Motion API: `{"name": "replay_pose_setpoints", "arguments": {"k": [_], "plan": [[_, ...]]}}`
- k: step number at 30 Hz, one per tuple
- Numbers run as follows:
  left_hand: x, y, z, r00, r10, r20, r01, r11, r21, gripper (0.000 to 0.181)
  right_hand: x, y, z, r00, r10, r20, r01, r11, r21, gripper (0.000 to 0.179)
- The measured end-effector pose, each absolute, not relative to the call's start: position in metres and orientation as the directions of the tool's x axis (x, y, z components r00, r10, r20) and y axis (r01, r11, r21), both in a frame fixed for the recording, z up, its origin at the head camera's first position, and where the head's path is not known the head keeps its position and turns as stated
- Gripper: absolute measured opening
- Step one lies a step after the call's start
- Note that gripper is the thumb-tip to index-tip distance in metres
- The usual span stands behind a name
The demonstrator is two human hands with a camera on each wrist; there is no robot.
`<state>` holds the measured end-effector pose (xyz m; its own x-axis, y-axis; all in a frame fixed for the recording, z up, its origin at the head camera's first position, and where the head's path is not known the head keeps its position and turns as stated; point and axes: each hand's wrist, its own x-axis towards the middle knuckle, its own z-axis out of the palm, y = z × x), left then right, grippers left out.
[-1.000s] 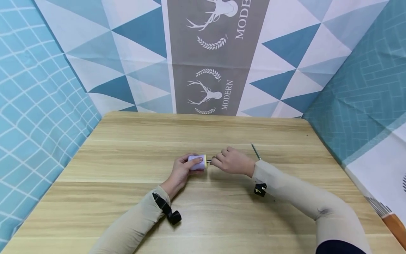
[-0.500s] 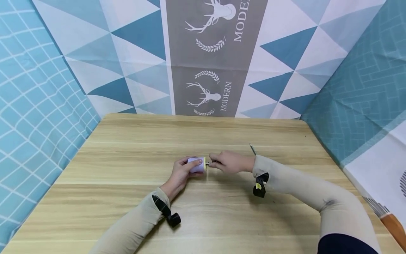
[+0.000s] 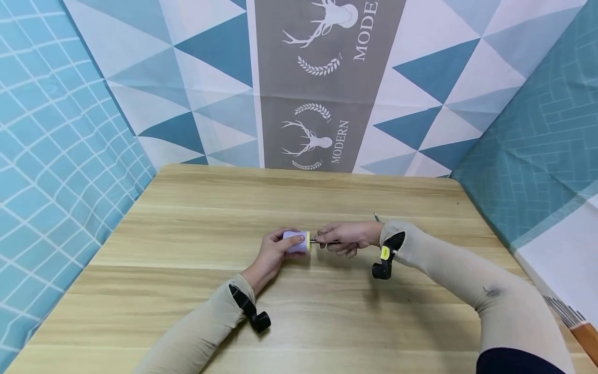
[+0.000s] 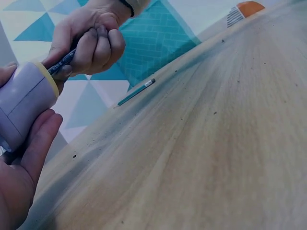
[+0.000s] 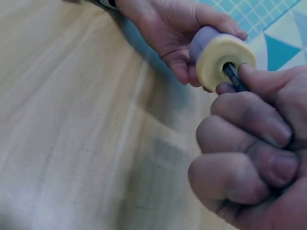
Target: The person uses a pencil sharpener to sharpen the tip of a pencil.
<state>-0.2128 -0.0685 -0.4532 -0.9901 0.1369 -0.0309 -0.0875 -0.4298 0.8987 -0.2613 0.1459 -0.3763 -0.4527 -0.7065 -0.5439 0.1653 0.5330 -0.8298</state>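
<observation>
My left hand (image 3: 273,252) grips a lavender pencil sharpener (image 3: 294,242) above the middle of the table, thumb on its near side. The sharpener's yellow face (image 5: 218,55) with a round hole points toward my right hand (image 3: 348,238). A dark pencil (image 5: 234,76) sits with its end in that hole. My right thumb and forefinger pinch the pencil close to the face, and the other fingers curl in around its shaft, hiding much of it. The left wrist view shows the sharpener (image 4: 29,100) from the side, with the left fingers (image 4: 41,148) beneath it.
A second pencil, green (image 4: 136,92), lies on the wooden table (image 3: 210,218) beyond my right wrist, which partly hides it in the head view. Small dark specks dot the tabletop. Patterned cloth (image 3: 224,119) hangs along the back and both sides.
The right hand has turned about the pencil's axis, its curled fingers now showing below the shaft. The left hand keeps the sharpener nearly still. The right wrist covers more of the green pencil.
</observation>
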Motion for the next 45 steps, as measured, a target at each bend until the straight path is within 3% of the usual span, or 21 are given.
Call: {"name": "replay_pose_setpoints", "arguments": {"k": [2,4,7,9,11,13,16,18,20,23,27,31,35,38,42,45], "plan": [[-0.214,-0.069,-0.453,-0.991,0.132,-0.033,-0.087,-0.430,0.899,0.014,-0.260,0.145,-0.374,-0.511,-0.698,-0.502,0.033,0.568,-0.823,0.029],[-0.214,-0.069,-0.452,-0.991,0.132,-0.032,-0.086,-0.429,0.899,0.014,-0.257,0.143,-0.371,-0.589,-0.709,-0.389,-0.220,0.604,-0.766,0.031],[-0.213,-0.070,-0.452,-0.991,0.130,-0.033,-0.086,-0.432,0.898,0.014,-0.244,0.141,-0.367,-0.674,-0.728,-0.122,-0.596,0.635,-0.492,0.029],[-0.213,-0.070,-0.452,-0.991,0.133,-0.033,-0.088,-0.434,0.897,0.014,-0.235,0.142,-0.369,-0.652,-0.754,0.080,-0.747,0.619,-0.242,0.028],[-0.212,-0.069,-0.452,-0.991,0.132,-0.033,-0.088,-0.441,0.893,0.015,-0.230,0.145,-0.374,-0.561,-0.794,0.235,-0.819,0.573,-0.018,0.029],[-0.212,-0.068,-0.452,-0.991,0.129,-0.032,-0.088,-0.452,0.888,0.015,-0.230,0.148,-0.383,-0.418,-0.842,0.342,-0.840,0.501,0.208,0.026],[-0.213,-0.068,-0.451,-0.991,0.127,-0.036,-0.091,-0.463,0.881,0.015,-0.235,0.152,-0.394,-0.151,-0.902,0.403,-0.779,0.360,0.513,0.018],[-0.213,-0.068,-0.450,-0.991,0.130,-0.039,-0.096,-0.466,0.880,0.015,-0.240,0.153,-0.398,-0.021,-0.915,0.404,-0.716,0.295,0.633,0.025],[-0.213,-0.068,-0.450,-0.990,0.136,-0.041,-0.101,-0.465,0.879,0.014,-0.244,0.154,-0.400,0.057,-0.918,0.393,-0.667,0.258,0.699,0.032],[-0.213,-0.068,-0.450,-0.989,0.140,-0.047,-0.108,-0.469,0.876,0.013,-0.246,0.153,-0.401,0.077,-0.928,0.364,-0.644,0.232,0.729,0.036],[-0.213,-0.069,-0.450,-0.990,0.128,-0.063,-0.117,-0.476,0.871,0.013,-0.244,0.149,-0.399,0.012,-0.955,0.297,-0.688,0.208,0.696,0.029],[-0.213,-0.070,-0.451,-0.991,0.114,-0.075,-0.121,-0.470,0.874,0.012,-0.240,0.144,-0.395,-0.140,-0.964,0.226,-0.807,0.244,0.538,0.008],[-0.213,-0.070,-0.452,-0.990,0.111,-0.087,-0.129,-0.464,0.876,0.013,-0.238,0.139,-0.391,-0.333,-0.931,0.151,-0.914,0.358,0.191,0.013],[-0.213,-0.069,-0.453,-0.989,0.115,-0.092,-0.136,-0.469,0.873,0.015,-0.241,0.137,-0.388,-0.417,-0.901,0.118,-0.906,0.402,-0.135,0.015],[-0.214,-0.068,-0.453,-0.989,0.120,-0.087,-0.134,-0.473,0.871,0.014,-0.250,0.136,-0.381,-0.465,-0.885,0.038,-0.789,0.395,-0.470,0.016],[-0.214,-0.067,-0.452,-0.989,0.124,-0.078,-0.127,-0.469,0.874,0.014,-0.255,0.137,-0.371,-0.512,-0.846,-0.151,-0.594,0.475,-0.649,0.017]]}}
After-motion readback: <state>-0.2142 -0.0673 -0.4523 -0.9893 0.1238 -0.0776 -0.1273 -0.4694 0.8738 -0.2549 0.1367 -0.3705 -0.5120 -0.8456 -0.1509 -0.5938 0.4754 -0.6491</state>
